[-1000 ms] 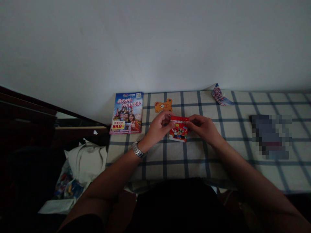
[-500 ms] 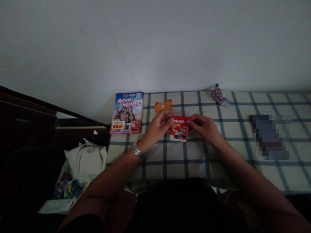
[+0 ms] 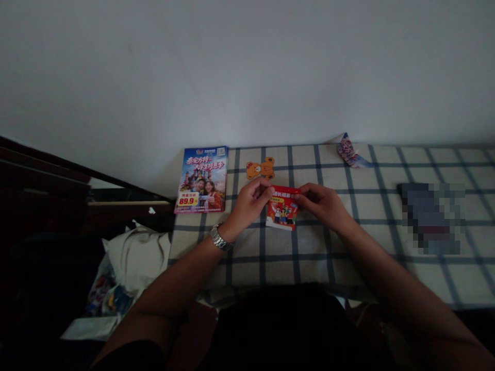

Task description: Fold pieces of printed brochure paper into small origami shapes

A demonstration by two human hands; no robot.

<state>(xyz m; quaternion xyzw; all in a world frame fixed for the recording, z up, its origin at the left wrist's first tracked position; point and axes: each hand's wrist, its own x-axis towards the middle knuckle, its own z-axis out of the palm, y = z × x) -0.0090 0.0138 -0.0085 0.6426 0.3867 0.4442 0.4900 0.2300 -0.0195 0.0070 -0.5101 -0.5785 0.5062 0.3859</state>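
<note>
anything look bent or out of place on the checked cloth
Yes, the printed paper piece near the wall looks bent, its outline irregular, whereas the flyer and red card look neatly rectangular. The dark item at right is blurred, so I can't judge it.

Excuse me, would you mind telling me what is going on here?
A person holds a small red card by its upper corners, the left-hand grip at one and the right-hand grip at the other. Its printed side faces up, over a checked cloth. A leaflet lies to the left, and an orange bear lies just beyond the left-hand grip.
</note>
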